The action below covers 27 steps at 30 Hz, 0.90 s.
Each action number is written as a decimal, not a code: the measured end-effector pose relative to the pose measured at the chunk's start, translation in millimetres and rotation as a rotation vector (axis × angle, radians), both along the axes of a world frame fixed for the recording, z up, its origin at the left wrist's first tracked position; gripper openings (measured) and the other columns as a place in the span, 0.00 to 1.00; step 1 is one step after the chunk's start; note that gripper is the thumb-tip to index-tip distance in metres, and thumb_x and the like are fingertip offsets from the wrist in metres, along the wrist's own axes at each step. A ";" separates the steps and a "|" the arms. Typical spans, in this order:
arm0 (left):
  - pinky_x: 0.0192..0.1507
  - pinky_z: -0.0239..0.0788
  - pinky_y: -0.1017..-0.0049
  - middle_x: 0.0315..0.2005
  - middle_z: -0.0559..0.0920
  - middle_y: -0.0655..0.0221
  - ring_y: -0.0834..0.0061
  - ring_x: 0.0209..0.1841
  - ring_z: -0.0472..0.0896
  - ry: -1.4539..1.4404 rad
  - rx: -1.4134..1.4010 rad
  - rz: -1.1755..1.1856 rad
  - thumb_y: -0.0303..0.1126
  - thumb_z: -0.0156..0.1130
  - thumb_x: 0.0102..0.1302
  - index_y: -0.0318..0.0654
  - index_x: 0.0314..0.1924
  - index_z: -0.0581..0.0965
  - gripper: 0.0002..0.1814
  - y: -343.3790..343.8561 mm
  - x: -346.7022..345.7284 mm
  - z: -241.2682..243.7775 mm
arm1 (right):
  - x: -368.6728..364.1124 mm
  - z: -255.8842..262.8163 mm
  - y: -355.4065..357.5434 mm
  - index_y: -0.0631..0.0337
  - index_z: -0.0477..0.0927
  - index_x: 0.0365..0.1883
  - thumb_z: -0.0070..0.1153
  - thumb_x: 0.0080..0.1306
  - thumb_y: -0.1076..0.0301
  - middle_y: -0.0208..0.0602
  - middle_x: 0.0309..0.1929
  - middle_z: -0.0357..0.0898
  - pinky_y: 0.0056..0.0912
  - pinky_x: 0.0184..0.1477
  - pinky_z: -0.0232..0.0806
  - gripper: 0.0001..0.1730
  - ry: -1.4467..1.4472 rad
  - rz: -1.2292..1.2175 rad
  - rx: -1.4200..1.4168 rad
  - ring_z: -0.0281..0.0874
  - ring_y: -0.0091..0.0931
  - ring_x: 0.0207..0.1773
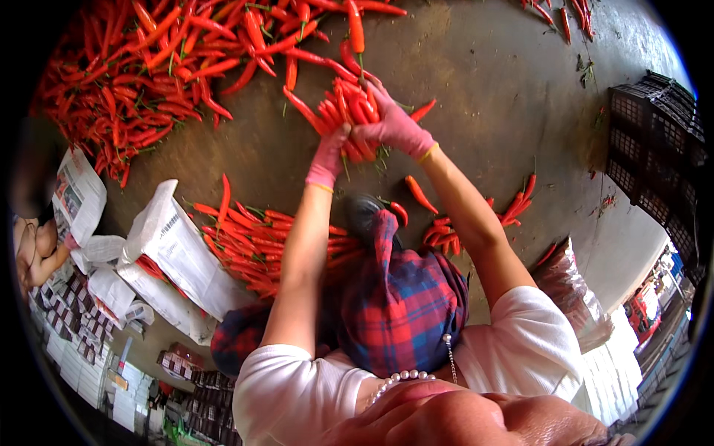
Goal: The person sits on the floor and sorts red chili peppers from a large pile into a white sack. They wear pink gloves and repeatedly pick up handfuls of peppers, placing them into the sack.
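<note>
A bundle of red chili peppers is gripped between my two hands above the floor. My left hand, in a pink glove with a yellow cuff, presses its near left side. On the right side my right hand, gloved alike, wraps round the bundle, its fingertips partly hidden. One pepper points away just beyond my right fingers. A large heap of red peppers spreads at the upper left. Nearer me, a row of peppers lies left of my dark shoe, and a smaller group lies right of it.
Paper-lined white packages with peppers stand at the left. Beyond them a co-worker's arm reaches to a printed sheet. Dark plastic crates stand at the right, with a filled plastic bag nearer me.
</note>
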State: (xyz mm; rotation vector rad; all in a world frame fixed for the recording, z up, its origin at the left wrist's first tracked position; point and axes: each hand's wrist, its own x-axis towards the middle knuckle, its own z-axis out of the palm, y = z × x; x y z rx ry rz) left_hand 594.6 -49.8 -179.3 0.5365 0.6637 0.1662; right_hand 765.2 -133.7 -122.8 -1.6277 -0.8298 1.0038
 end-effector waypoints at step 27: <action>0.54 0.73 0.73 0.50 0.83 0.65 0.77 0.50 0.80 0.082 0.691 -0.886 0.35 0.69 0.61 0.32 0.62 0.73 0.31 120.5 130.6 68.2 | -46.4 -52.0 24.7 0.56 0.75 0.60 0.61 0.64 0.65 0.35 0.60 0.79 0.47 0.68 0.65 0.25 1.402 -0.587 0.588 0.76 0.35 0.62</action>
